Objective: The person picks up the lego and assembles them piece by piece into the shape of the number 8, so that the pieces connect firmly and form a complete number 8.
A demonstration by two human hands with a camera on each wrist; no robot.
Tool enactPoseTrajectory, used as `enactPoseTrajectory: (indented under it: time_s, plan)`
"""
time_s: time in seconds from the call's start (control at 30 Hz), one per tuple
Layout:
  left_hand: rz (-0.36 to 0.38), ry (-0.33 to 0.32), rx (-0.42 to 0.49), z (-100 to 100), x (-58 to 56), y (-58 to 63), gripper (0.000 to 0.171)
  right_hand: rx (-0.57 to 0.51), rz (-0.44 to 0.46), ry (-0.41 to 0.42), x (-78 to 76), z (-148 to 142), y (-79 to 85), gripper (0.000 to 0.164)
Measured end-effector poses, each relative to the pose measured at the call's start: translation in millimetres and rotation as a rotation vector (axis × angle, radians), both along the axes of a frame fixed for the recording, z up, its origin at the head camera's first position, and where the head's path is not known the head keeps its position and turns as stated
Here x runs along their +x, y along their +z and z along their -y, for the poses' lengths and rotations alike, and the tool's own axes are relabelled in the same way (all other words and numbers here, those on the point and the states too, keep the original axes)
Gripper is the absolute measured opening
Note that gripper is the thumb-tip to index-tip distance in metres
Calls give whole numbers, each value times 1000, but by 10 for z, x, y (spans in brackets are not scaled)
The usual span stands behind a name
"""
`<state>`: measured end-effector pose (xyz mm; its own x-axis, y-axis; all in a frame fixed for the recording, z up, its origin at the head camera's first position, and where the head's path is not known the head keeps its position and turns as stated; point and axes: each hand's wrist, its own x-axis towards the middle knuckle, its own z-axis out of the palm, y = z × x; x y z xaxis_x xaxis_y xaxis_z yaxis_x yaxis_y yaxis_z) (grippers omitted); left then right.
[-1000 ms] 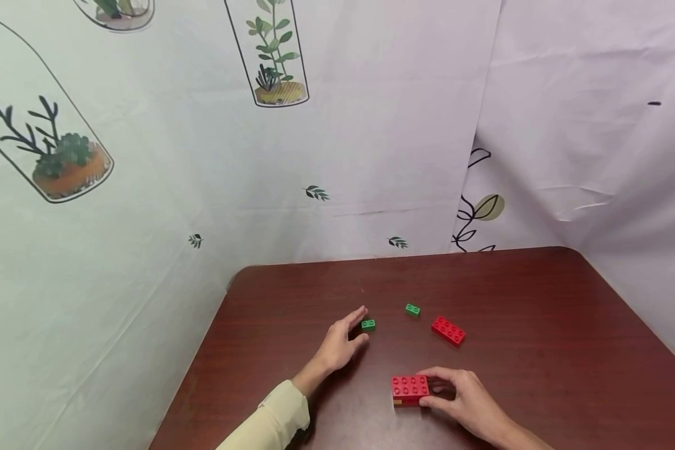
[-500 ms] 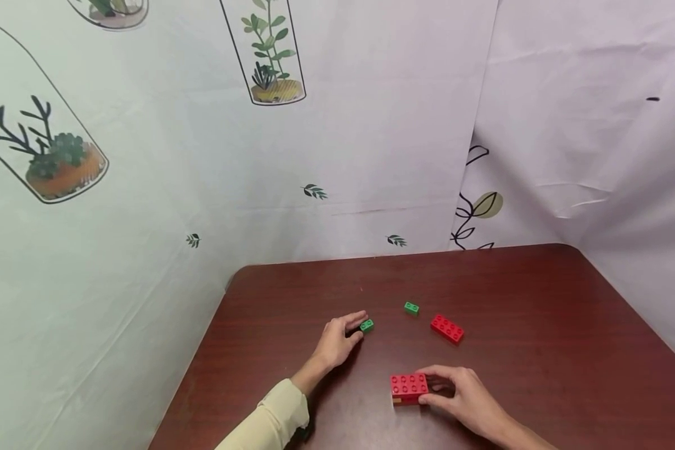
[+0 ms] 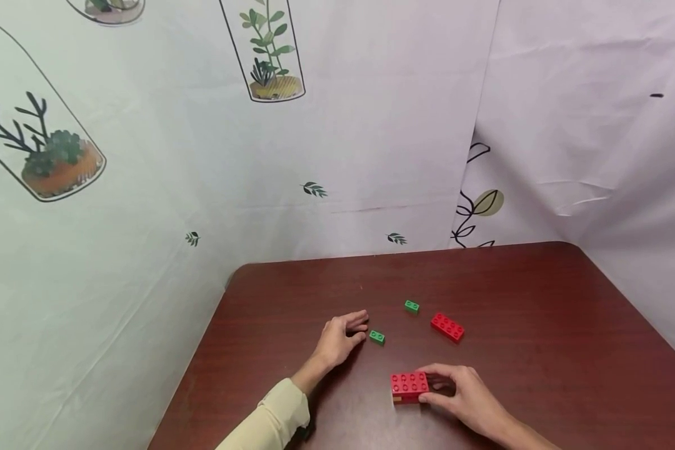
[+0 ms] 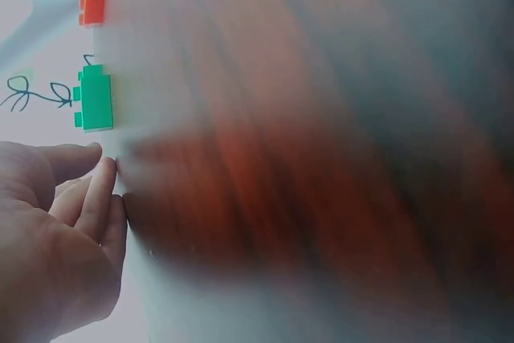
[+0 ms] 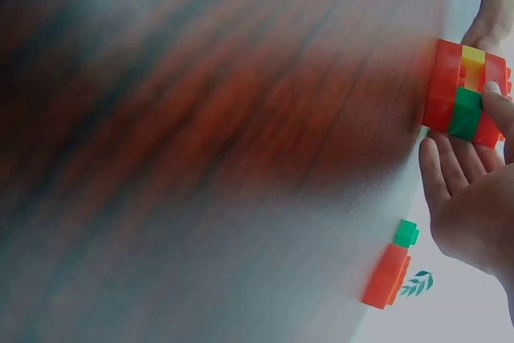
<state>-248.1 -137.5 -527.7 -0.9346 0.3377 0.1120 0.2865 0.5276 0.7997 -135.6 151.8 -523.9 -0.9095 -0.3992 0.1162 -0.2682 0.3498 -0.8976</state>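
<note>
Red on top, the block stack (image 3: 409,387) sits between the thumb and fingers of the right hand (image 3: 467,397), which pinch its right end; my right wrist feed shows a yellow block (image 5: 473,55) and a green block (image 5: 465,114) between its red layers. I see the left hand (image 3: 336,342) holding nothing, fingers extended and thumb apart, just beside a small green brick (image 3: 377,337). Farther out lie a second green brick (image 3: 412,307) and a loose red brick (image 3: 447,327), near each other on the dark red-brown table (image 3: 540,350). Behind hangs pale printed cloth (image 3: 382,144).
</note>
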Motion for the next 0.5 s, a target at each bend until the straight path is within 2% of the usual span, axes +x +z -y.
enactPoseTrajectory:
  time_s: [0.5]
  plan:
    - [-42,-61,-77,-52,67,12,50,4,20,6,0,-5,5,38]
